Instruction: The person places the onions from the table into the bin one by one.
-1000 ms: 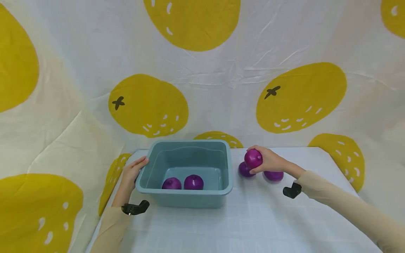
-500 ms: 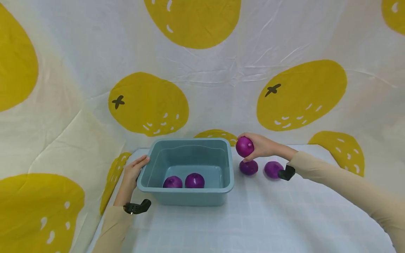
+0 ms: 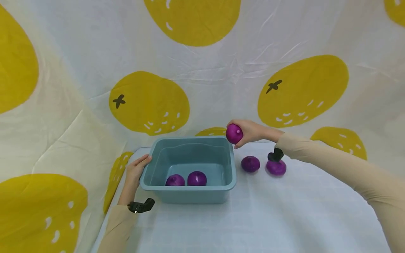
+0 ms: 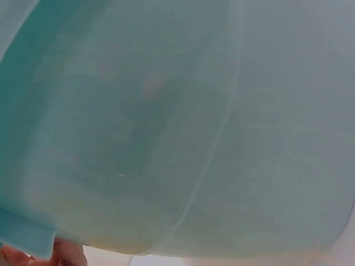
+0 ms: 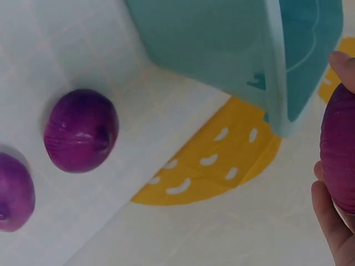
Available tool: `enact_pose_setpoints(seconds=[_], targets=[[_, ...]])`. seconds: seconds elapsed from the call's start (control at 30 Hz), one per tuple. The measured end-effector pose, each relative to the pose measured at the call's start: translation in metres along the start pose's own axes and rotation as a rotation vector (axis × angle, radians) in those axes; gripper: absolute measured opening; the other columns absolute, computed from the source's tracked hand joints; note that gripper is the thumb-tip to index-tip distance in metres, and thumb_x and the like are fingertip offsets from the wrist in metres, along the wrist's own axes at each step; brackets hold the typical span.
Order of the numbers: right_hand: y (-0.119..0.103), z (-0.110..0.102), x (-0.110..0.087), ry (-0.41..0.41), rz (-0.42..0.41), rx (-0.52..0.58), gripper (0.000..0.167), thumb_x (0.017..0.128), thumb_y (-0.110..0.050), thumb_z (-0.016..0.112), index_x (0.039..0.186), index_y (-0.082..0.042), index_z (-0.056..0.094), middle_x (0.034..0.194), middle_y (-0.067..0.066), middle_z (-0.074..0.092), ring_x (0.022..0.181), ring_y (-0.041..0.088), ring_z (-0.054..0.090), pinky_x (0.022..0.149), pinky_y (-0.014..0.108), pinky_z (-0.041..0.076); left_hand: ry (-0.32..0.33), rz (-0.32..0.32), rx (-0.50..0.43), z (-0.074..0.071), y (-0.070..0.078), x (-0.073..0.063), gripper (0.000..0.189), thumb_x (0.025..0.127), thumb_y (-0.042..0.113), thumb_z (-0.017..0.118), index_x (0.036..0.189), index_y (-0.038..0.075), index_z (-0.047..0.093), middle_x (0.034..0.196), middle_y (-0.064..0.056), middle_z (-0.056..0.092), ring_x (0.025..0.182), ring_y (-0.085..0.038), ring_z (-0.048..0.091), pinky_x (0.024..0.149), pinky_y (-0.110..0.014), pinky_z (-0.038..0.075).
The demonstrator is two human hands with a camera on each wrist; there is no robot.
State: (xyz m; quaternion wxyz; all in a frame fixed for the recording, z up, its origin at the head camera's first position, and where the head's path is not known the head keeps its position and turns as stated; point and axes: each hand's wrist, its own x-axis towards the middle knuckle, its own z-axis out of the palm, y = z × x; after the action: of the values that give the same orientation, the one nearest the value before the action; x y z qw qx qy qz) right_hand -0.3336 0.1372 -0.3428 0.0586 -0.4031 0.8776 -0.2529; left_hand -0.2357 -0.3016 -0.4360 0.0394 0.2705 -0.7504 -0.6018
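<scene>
My right hand [image 3: 248, 131] holds a red onion [image 3: 234, 134] above the right rim of a blue-green plastic basin [image 3: 190, 197]. In the right wrist view this onion [image 5: 339, 149] is at the right edge, between fingers and thumb. My left hand [image 3: 135, 171] holds the basin's left rim; in the left wrist view the basin wall [image 4: 166, 122] fills most of the picture and only some fingers [image 4: 69, 253] show. Inside the basin lie two red onions, one to the left [image 3: 175, 180] and one to the right [image 3: 197, 178].
Two more red onions rest on the white tablecloth [image 3: 253, 218] right of the basin: a nearer one [image 3: 250, 164] and another [image 3: 276, 168] beneath the right wrist camera [image 3: 276, 155]. A white curtain [image 3: 221, 98] with yellow fruit prints hangs behind the table.
My right hand has lifted the red onion up and carried it left, from above the table onions to the basin's right rim. The left hand stays at the basin.
</scene>
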Motion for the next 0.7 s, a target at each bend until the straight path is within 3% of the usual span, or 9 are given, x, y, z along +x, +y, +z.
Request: enact_pose_setpoints(seconds=[0.27, 0.4, 0.7], targets=[[-0.026, -0.002, 0.037, -0.035, -0.06, -0.01, 0.078, 0.066, -0.021, 0.088, 0.13, -0.004, 0.046, 0.125, 0.013, 0.057, 0.114, 0.029, 0.056, 0.091, 0.042, 0.054, 0.004, 0.008, -0.01, -0.003, 0.0, -0.001, 0.06, 0.086, 0.037, 0.071, 0.136, 0.008, 0.055, 0.142, -0.017, 0.051, 0.132, -0.034, 0.046, 0.112, -0.049, 0.035], [-0.036, 0.008, 0.052, -0.064, -0.1, -0.013, 0.079, 0.066, -0.023, 0.088, 0.13, -0.004, 0.046, 0.126, 0.013, 0.057, 0.115, 0.029, 0.055, 0.091, 0.041, 0.054, -0.007, 0.006, -0.011, -0.004, -0.003, -0.003, 0.059, 0.087, 0.037, 0.069, 0.136, 0.007, 0.054, 0.142, -0.017, 0.051, 0.132, -0.034, 0.046, 0.112, -0.05, 0.035], [-0.047, 0.031, 0.071, -0.1, -0.148, 0.006, 0.077, 0.066, -0.022, 0.087, 0.129, -0.004, 0.048, 0.125, 0.012, 0.058, 0.113, 0.028, 0.055, 0.09, 0.039, 0.054, 0.046, 0.034, 0.0, 0.002, 0.001, -0.002, 0.053, 0.085, 0.033, 0.072, 0.13, 0.007, 0.06, 0.137, -0.019, 0.056, 0.128, -0.034, 0.05, 0.109, -0.05, 0.038]])
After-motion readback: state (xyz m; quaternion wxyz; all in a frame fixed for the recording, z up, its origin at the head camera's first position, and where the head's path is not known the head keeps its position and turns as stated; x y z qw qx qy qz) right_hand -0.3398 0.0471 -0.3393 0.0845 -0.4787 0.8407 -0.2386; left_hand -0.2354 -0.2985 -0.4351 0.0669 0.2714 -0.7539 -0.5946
